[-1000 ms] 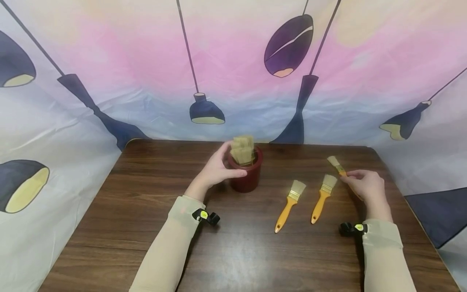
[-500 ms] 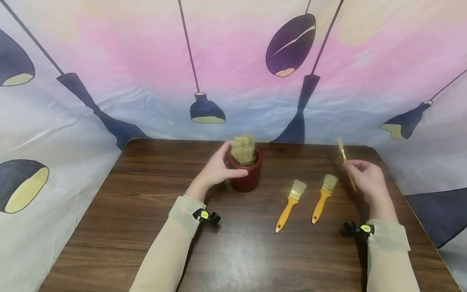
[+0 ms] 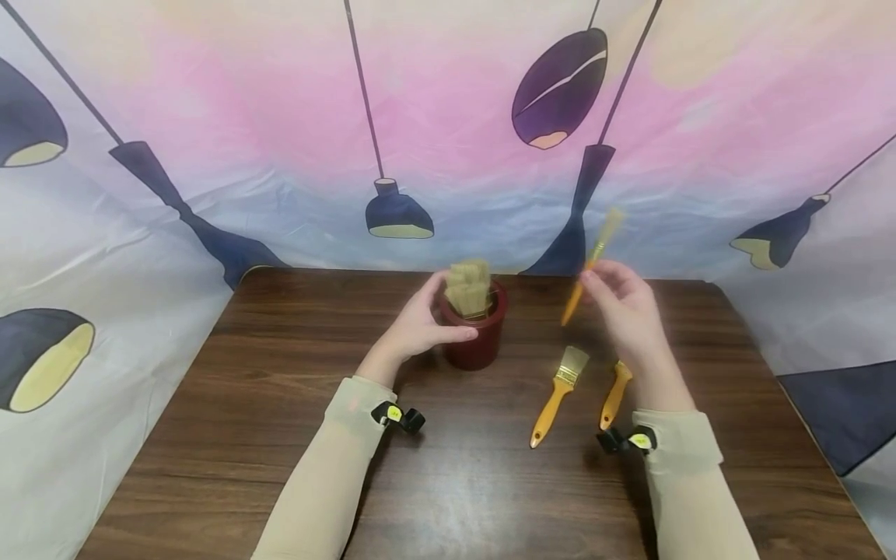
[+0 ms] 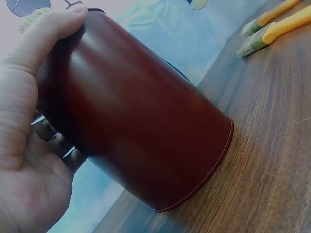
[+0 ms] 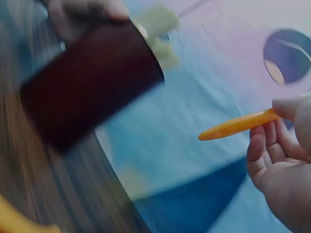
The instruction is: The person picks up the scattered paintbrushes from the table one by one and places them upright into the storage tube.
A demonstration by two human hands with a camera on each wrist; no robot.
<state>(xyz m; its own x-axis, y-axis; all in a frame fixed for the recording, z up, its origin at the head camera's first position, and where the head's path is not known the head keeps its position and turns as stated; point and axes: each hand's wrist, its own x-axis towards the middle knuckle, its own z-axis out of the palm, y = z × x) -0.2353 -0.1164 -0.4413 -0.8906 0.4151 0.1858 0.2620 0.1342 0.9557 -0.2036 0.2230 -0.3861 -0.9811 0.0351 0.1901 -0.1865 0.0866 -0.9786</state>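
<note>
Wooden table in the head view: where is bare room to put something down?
The dark wooden table is bare left of the dark red plastic cup held by the left hand, and along the near edge between both sleeves. It is crowded right of the cup: two orange-handled paintbrushes lie there, under the right hand holding a third brush.

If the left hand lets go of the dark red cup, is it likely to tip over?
Probably not. The dark red cup sits flat on the table, and its base looks wide. The brushes standing inside may make it slightly top-heavy, so a sideways push might tip it.
</note>
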